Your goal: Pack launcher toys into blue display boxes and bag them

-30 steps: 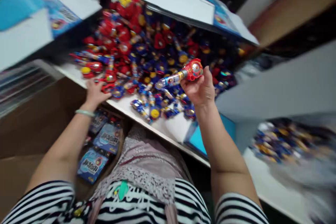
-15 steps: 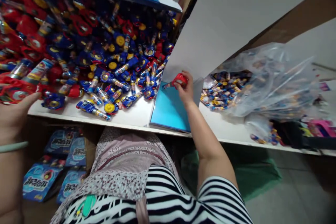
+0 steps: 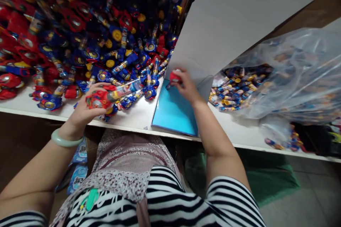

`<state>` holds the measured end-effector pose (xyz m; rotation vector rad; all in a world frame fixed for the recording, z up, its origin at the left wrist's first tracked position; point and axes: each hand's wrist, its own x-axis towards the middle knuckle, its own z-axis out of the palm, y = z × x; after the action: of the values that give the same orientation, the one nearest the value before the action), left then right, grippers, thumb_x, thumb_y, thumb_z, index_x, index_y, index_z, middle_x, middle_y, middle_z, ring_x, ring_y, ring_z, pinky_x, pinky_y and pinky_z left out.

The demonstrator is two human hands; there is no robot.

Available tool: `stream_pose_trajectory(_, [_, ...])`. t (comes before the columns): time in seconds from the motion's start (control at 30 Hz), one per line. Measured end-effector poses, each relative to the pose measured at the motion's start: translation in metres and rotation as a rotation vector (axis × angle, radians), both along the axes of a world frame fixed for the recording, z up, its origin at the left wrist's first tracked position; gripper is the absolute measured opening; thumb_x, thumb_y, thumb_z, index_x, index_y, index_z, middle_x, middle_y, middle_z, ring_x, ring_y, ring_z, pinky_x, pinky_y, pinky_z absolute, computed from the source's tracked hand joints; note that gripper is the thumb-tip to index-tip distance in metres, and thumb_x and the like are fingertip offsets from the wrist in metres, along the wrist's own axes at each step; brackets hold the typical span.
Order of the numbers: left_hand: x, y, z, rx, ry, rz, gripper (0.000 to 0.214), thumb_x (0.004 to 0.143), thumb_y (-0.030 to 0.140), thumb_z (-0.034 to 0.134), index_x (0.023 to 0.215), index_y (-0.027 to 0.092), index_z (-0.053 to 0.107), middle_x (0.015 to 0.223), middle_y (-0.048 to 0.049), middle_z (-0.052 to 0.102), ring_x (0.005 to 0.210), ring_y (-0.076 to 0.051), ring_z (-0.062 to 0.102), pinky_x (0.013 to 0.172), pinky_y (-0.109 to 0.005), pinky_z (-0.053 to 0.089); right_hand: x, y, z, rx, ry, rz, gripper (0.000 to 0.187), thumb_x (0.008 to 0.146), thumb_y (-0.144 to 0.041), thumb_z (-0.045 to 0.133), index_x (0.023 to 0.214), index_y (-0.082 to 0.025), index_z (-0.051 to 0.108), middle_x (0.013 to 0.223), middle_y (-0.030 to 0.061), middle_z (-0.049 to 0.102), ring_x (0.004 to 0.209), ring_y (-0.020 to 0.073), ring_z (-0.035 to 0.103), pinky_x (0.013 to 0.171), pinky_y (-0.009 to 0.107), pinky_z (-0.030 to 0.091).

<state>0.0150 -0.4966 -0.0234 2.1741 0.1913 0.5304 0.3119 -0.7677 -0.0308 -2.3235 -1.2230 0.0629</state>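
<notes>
My left hand [image 3: 82, 111] is closed around a red toy with a clear tube [image 3: 102, 96], its tube pointing right over the shelf's front part. My right hand [image 3: 187, 87] grips another red toy [image 3: 174, 77] at the back of a flat, bright blue box or card [image 3: 174, 111]. A dark, narrow end of that toy points down-left, close to the blue surface. Fingers hide most of it. A large heap of blue and red toys with tubes [image 3: 114, 55] lies behind and left of my left hand.
A white upright panel [image 3: 226, 14] rises behind the blue surface. To the right, small candy-like tubes [image 3: 237, 85] spill from a clear plastic bag [image 3: 298, 78]. A white shelf edge [image 3: 133, 126] runs along the front. Printed blue packs [image 3: 80, 166] sit below, and a green sack [image 3: 271, 181] lies underneath.
My left hand has come rightward from the far left, carrying a red toy in front of the heap. My right hand has shifted slightly left with its toy. The view has turned a little.
</notes>
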Motion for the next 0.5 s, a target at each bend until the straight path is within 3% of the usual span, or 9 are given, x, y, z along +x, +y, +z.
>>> stream_pose_trajectory(0.07, [0.012,-0.008,0.002,-0.226,-0.016,-0.111,0.059,0.079,0.070,0.065,0.116,0.026,0.057,0.143,-0.0074,0.051,0.133,-0.031,0.053,0.112,-0.048,0.048,-0.002,-0.001,-0.004,-0.006,0.036,0.050,0.048,0.098,-0.029,0.044,0.146,-0.024,0.044,0.159,0.0100,0.036,0.149,0.0174,0.034,0.120,0.038,0.036])
stream_pose_trajectory(0.1, [0.018,-0.011,0.004,-0.260,-0.012,-0.138,0.058,0.076,0.068,0.070,0.113,0.025,0.059,0.142,-0.0080,0.051,0.136,-0.032,0.050,0.115,-0.049,0.044,-0.004,-0.003,-0.001,-0.005,0.043,0.052,0.049,0.097,-0.029,0.045,0.146,-0.023,0.045,0.160,0.0104,0.036,0.149,0.0185,0.034,0.120,0.039,0.035])
stream_pose_trajectory(0.23, [0.046,-0.023,0.021,0.006,0.111,-0.141,0.060,0.068,0.064,0.077,0.106,0.021,0.063,0.132,-0.0094,0.051,0.130,-0.032,0.050,0.117,-0.050,0.040,-0.037,-0.010,0.044,0.077,-0.135,0.012,0.054,0.097,-0.039,0.055,0.149,-0.026,0.044,0.161,0.0087,0.035,0.149,0.0278,0.033,0.121,0.049,0.031])
stream_pose_trajectory(0.33, [0.072,-0.039,0.041,0.157,0.228,-0.211,0.065,0.062,0.064,0.079,0.108,0.021,0.063,0.125,-0.0076,0.050,0.124,-0.031,0.050,0.115,-0.052,0.040,-0.086,-0.003,0.080,0.038,-0.299,0.214,0.061,0.093,-0.045,0.064,0.148,-0.029,0.045,0.151,0.0085,0.050,0.140,0.0321,0.045,0.116,0.052,0.036])
stream_pose_trajectory(0.4, [0.087,-0.050,0.052,0.211,0.269,-0.255,0.061,0.066,0.064,0.077,0.108,0.021,0.064,0.120,-0.0064,0.049,0.122,-0.031,0.047,0.114,-0.052,0.039,-0.114,0.006,0.089,-0.059,-0.311,0.298,0.064,0.093,-0.041,0.065,0.151,-0.023,0.043,0.135,0.0135,0.062,0.120,0.0302,0.060,0.103,0.046,0.048])
stream_pose_trajectory(0.5, [0.101,-0.057,0.062,0.190,0.285,-0.307,0.044,0.083,0.061,0.061,0.100,0.021,0.064,0.109,-0.0057,0.051,0.114,-0.028,0.049,0.111,-0.051,0.040,-0.125,0.008,0.082,-0.063,-0.204,0.291,0.069,0.094,-0.034,0.062,0.155,-0.021,0.033,0.120,0.0120,0.068,0.102,0.0250,0.066,0.086,0.038,0.056])
